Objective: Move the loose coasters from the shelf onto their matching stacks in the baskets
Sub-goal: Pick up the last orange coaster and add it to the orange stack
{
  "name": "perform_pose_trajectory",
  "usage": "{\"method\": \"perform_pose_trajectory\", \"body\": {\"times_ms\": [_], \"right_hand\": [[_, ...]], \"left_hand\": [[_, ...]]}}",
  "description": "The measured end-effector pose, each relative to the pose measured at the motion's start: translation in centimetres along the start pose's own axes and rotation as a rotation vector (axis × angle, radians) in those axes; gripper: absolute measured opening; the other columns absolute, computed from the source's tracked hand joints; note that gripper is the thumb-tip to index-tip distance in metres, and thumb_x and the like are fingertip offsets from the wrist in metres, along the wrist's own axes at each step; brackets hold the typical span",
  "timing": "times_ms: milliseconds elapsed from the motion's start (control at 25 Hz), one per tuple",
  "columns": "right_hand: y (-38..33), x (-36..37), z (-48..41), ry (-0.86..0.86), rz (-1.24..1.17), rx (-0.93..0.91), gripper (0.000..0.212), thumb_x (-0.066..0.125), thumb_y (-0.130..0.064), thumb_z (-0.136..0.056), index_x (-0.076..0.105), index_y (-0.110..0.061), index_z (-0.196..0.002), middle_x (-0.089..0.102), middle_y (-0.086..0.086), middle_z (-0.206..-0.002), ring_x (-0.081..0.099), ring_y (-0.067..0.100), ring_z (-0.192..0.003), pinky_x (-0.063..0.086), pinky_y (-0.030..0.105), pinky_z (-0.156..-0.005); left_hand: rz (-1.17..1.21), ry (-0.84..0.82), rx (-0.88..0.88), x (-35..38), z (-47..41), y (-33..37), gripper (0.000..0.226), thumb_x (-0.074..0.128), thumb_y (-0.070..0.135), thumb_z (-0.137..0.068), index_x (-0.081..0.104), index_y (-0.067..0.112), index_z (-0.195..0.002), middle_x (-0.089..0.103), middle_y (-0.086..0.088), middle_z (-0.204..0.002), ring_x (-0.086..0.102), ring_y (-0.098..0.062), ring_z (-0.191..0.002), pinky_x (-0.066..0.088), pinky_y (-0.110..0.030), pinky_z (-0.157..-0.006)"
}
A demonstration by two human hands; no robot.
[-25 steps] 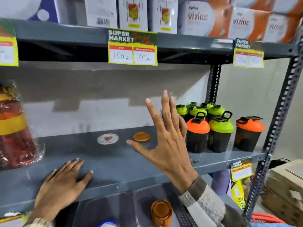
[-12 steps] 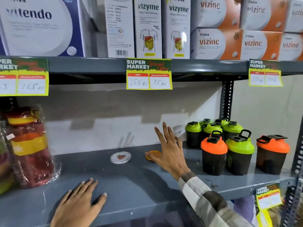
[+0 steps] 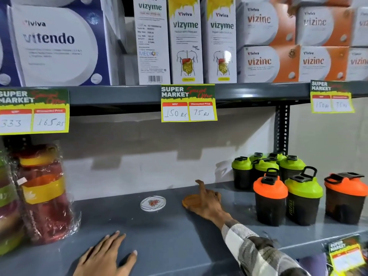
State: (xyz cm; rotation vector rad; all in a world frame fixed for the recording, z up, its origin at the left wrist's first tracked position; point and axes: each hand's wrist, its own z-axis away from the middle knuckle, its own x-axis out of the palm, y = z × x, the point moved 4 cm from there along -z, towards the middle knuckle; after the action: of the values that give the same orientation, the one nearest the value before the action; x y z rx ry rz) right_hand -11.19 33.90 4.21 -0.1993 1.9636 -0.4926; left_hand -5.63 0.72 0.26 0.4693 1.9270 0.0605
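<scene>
- Left hand (image 3: pixel 105 253) flat on shelf (image 3: pixel 169 232) front, fingers spread, empty.
- Right hand (image 3: pixel 207 202), raised a second ago, now down on amber coaster (image 3: pixel 191 200); closure around it unclear.
- Clear coaster (image 3: pixel 153 203) just beside, untouched; pickup likely underway.

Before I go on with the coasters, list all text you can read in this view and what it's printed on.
"Viviva vitendo": blue box.
"Viviva vizyme": tall boxes; one side reads "MEDIOR"; fine print too small.
"Viviva vizinc": orange boxes.
"SUPER MARKET, MRP 150 Rs, Discounted Price 75 Rs": middle price tag.
"SUPER MARKET, 333, 165 Rs": left price tag.
Right price tag: "SUPER MARKET", roughly 150 and 75, blurred.
Clear coaster: print unreadable.
</scene>
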Motion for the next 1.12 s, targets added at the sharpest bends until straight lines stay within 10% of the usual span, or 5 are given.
{"method": "perform_pose_trajectory", "body": {"times_ms": [240,600,1120], "right_hand": [[-1.7,-5.2,3.6,0.272,-0.211,-0.191,0.095,0.084,-0.055,-0.069,0.027,-0.029,-0.141,0.057,0.002,-0.128,0.049,0.023,-0.124,0.025,0.034,-0.095],[-4.9,-16.8,14.4,0.695,-0.277,-0.433,0.094,0.089,-0.057,-0.061,0.034,-0.031,-0.133,0.035,-0.027,-0.127,0.047,0.01,-0.119,0.023,0.023,-0.097],[-6.7,-24.1,23.2,0.911,-0.24,-0.543,0.095,0.094,-0.051,-0.061,0.032,-0.026,-0.129,0.056,0.005,-0.135,0.06,0.028,-0.114,0.04,0.062,-0.087]], "left_hand": [[0.026,0.12,0.001,-1.5,-0.3,0.9,0.106,0.006,0.082,-0.048,0.036,0.046,-0.143,0.027,0.028,-0.154,0.026,0.004,-0.143,0.023,-0.025,-0.116],[-0.038,0.051,0.046,-0.1,-0.6,0.0,0.094,0.024,0.082,-0.061,0.05,0.036,-0.139,0.044,0.015,-0.151,0.04,-0.006,-0.139,0.032,-0.034,-0.115],[-0.026,-0.097,0.003,1.7,-1.3,-1.9,0.09,0.02,0.083,-0.076,0.024,0.034,-0.152,0.016,0.016,-0.163,0.013,-0.009,-0.15,0.015,-0.044,-0.12]]}}
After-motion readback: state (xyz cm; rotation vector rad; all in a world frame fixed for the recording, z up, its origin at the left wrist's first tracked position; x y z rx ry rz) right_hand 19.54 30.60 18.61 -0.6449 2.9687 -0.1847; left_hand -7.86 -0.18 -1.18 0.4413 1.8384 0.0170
